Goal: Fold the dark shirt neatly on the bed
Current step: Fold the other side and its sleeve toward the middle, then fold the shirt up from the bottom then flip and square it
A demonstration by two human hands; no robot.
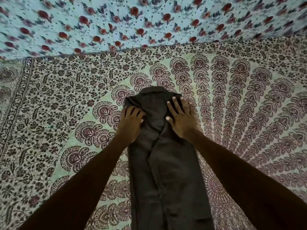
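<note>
The dark shirt lies on the bed as a long narrow strip, both sides folded in toward the middle, collar end farthest from me. My left hand is on the shirt's left shoulder area, fingers bent into a bunch of cloth there. My right hand lies flat on the right shoulder area, fingers spread and straight, pressing the fabric down.
The bed is covered by a patterned spread with maroon fan motifs on pale green. Beyond its far edge hangs or lies a light blue cloth printed with red flowers. Open bedspread lies on both sides of the shirt.
</note>
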